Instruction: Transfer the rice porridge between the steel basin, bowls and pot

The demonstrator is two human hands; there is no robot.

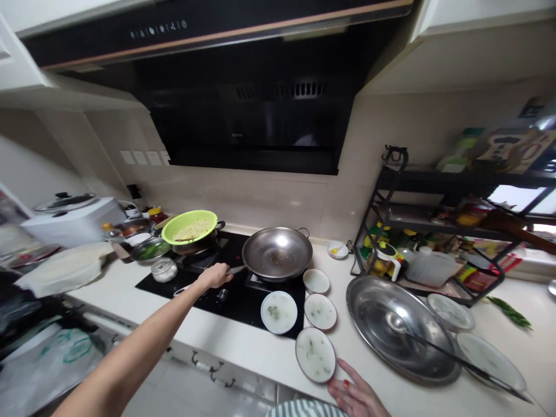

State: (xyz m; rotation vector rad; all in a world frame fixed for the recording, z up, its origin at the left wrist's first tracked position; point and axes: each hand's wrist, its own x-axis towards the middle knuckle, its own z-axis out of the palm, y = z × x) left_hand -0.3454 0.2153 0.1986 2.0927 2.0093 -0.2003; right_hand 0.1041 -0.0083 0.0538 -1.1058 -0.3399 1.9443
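Stainless steel wok (277,252), round and empty, sits on the black glass hob (230,301), with its handle pointing to seven o'clock. The left hand (214,275) is closed around that handle, arm stretched out from the lower left. The right hand (354,394) rests flat and spread on the pale countertop (243,347), fingertips just beside the nearest small white saucer (315,354), holding nothing. Three more small white dishes (299,301) lie between that saucer and the wok, at the wok's five to six o'clock. At the wok's nine o'clock a lime-green plastic colander (190,226) holding pale noodles rests on a dark pot. A large round steel lid (402,327) lies at the wok's four o'clock, with a long ladle across it.

I judge the step to be steadying the wok by its handle; any next move with it calls for a firm grip, keeping it clear of the dishes close by.
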